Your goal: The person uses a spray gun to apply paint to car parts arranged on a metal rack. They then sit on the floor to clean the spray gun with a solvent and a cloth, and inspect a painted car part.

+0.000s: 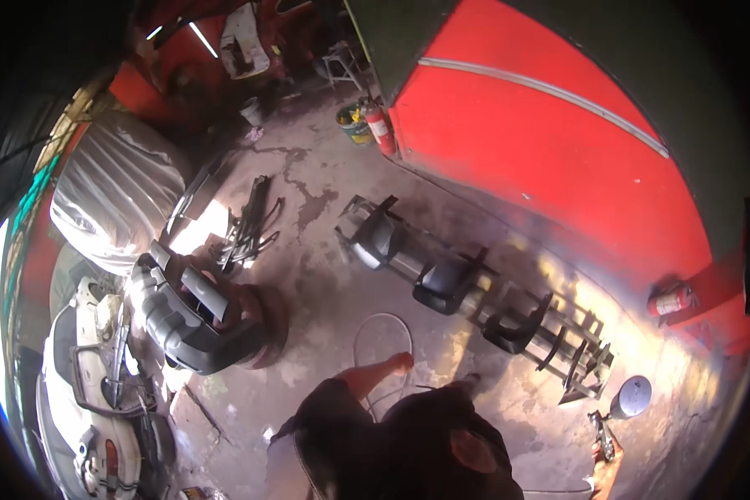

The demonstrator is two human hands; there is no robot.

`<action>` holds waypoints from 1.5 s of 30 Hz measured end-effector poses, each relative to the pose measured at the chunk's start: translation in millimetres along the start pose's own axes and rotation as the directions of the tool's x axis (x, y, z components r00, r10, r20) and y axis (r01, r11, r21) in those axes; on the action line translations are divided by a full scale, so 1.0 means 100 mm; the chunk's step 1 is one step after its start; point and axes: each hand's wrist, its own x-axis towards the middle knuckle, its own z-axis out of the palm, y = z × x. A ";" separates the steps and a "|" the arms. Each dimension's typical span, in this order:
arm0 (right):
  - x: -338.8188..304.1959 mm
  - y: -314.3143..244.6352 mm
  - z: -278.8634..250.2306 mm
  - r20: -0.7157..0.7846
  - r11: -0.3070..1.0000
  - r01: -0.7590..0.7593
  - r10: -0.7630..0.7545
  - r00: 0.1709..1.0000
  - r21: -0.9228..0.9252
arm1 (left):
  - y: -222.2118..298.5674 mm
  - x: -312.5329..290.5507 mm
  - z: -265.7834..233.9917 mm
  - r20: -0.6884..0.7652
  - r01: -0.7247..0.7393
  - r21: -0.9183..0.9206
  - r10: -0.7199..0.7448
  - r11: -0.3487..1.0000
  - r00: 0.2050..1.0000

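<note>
While the right hand (605, 472) had fingers curled close round a dark spray gun (604, 435), its round grey-blue cup (633, 396) sat just beyond them; left hand's grip unclear.

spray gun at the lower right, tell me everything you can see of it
The spray gun looks metallic, dark grey with brighter glints, its details too small to make out. A rounded cup with a smooth blue-grey face sits beside its upper end, seemingly attached. The gun's body runs up the picture from the person's right grip, which wraps its lower part. Whether the trigger is pressed can't be told.
</note>
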 end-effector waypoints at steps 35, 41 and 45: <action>1.62 2.90 -1.72 0.645 0.948 0.314 -0.210 0.735 -0.049 | 5.84 -1.98 2.98 0.351 0.630 -0.712 -0.621 0.309 0.701; 1.60 3.05 -1.85 0.688 0.867 0.498 -0.358 0.632 -0.006 | 6.16 -1.98 3.48 0.282 0.498 -0.861 -0.720 0.102 0.634; 1.62 2.98 -1.94 0.731 0.855 0.509 -0.286 0.620 -0.098 | 6.12 -1.74 3.74 0.148 0.371 -0.913 -0.710 0.170 0.689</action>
